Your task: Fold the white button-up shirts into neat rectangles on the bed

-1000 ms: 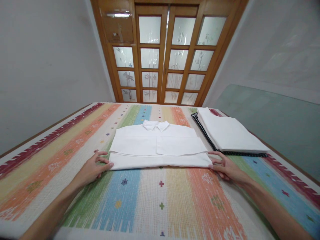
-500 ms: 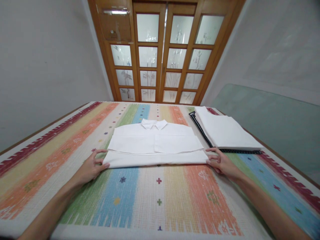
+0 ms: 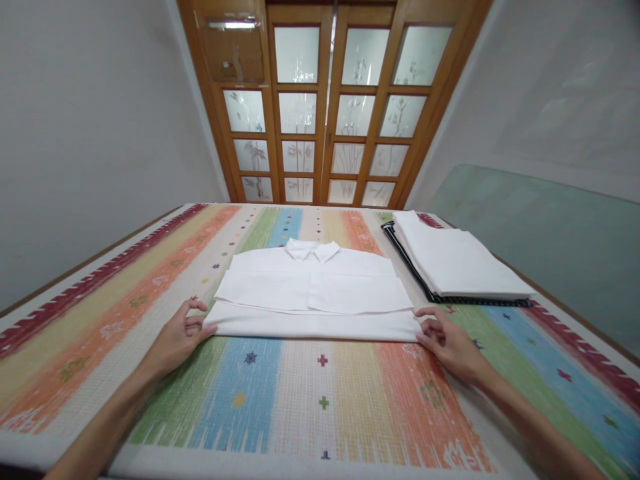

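Note:
A white collared shirt (image 3: 310, 290) lies folded on the table, its collar pointing away from me and its near part folded up into a straight edge. My left hand (image 3: 181, 333) pinches the near left corner of the shirt between thumb and fingers. At the near right corner, my right hand (image 3: 445, 337) grips the fabric the same way. The fold between the hands is pulled fairly flat, with slight creases near the corners.
Folded white cloth (image 3: 460, 260) lies on a black-trimmed dark piece (image 3: 407, 263) at the right. A striped, patterned tablecloth (image 3: 300, 400) covers the table. Beyond stand wood-framed glass doors (image 3: 325, 107); a pale green panel (image 3: 540, 233) leans by the right wall.
The shirt's near edge has come slightly toward me, with both hands still holding its corners. The view has shifted a little.

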Tool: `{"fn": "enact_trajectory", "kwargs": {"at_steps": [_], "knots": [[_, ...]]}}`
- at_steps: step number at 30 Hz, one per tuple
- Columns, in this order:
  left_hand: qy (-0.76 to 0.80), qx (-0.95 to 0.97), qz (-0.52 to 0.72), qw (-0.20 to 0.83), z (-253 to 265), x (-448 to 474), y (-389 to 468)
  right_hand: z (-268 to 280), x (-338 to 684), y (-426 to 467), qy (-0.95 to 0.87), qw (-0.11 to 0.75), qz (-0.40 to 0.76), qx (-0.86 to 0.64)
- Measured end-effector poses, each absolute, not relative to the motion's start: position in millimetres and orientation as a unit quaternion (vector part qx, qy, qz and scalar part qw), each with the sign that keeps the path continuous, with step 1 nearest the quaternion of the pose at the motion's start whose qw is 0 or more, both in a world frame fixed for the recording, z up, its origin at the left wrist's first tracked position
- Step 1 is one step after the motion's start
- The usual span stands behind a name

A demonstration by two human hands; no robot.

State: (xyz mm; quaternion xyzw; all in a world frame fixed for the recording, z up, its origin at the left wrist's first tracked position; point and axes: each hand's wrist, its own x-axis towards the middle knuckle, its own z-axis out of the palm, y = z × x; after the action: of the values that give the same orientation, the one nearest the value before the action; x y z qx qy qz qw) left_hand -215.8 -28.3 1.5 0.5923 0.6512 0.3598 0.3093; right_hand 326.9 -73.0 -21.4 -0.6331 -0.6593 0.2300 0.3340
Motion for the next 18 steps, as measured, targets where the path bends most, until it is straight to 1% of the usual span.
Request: {"fn": "enact_trajectory", "kwargs": {"at_steps": [2, 4, 6, 7, 10, 15, 18], "knots": [[0.661, 0.617, 0.346, 0.249, 6, -215, -31, -17, 325, -76, -0.672, 0.319, 0.160, -0.649], [0.673, 0.641, 0.335, 0.155, 14, -210, -33, -10, 318, -76, -0.683, 0.311, 0.083, -0.656], [0.665, 0.667, 0.327, 0.077, 22, -197, -34, -3, 302, -73, -0.709, 0.306, 0.042, -0.634], [0.648, 0.687, 0.322, 0.061, 25, -187, -34, 1, 291, -71, -0.732, 0.302, 0.038, -0.609], [0.548, 0.781, 0.282, 0.096, 28, -148, -32, 5, 249, -59, -0.808, 0.296, 0.050, -0.507], [0.337, 0.914, 0.176, 0.141, 13, -91, -25, -2, 186, -40, -0.907, 0.241, 0.087, -0.335], [0.287, 0.938, 0.125, 0.151, 0, -82, -24, -8, 176, -35, -0.931, 0.206, 0.127, -0.275]]}}
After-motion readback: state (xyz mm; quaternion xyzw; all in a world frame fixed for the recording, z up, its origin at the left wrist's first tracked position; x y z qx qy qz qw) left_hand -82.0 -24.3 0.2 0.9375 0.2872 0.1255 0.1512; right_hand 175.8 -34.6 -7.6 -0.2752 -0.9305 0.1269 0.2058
